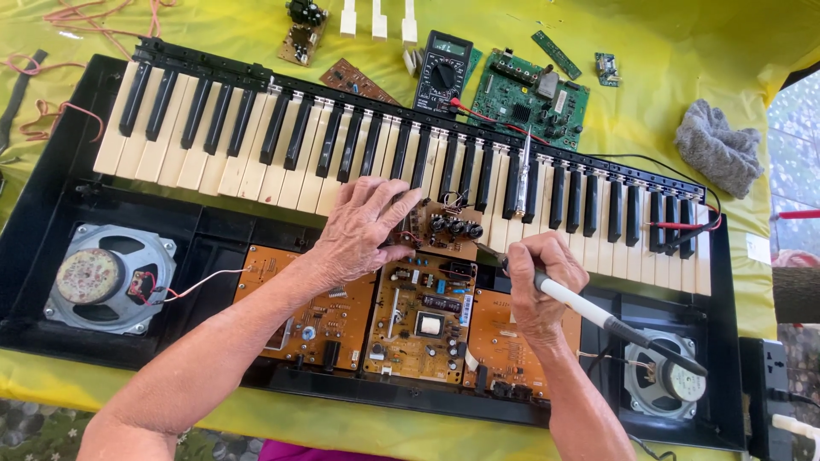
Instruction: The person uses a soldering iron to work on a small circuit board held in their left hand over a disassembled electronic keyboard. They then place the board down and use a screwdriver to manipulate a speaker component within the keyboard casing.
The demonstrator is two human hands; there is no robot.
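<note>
Opened black electronic keyboard case (pixel 51 282) lies on a tabletop covered with yellow-green cloth (pixel 683 77), white and black keys (pixel 256 162) exposed across the top. Left hand (pixel 363 230) presses down on a small brown circuit board with black round capacitors (pixel 448 229), fingers spread, thumb and fingertips pinning the board's left edge against the keys; not closed around it, just holding it flat. Right hand (pixel 538 286) is clamped around a white-handled soldering iron with black cord end (pixel 589 312), fist closed on the handle, tip pointing up-left and sitting just beside the small board's lower right corner; cannot tell if the tip touches it. Hands are apart, small board between them.

Below the hands, three orange-brown circuit boards (pixel 418 320) sit in the case bottom. Round grey speaker (pixel 107 277) at left end with red and white wires, a smaller round speaker (pixel 670 384) at right end under the iron's cord end. Black digital multimeter (pixel 442 72) lies above the keys, its red lead running right. Green circuit board (pixel 530 98) next to it. Clear-handled tester screwdriver (pixel 523 175) rests on the keys. Crumpled grey rag (pixel 717 145) at far right. Loose white keys (pixel 376 19) at top edge.
</note>
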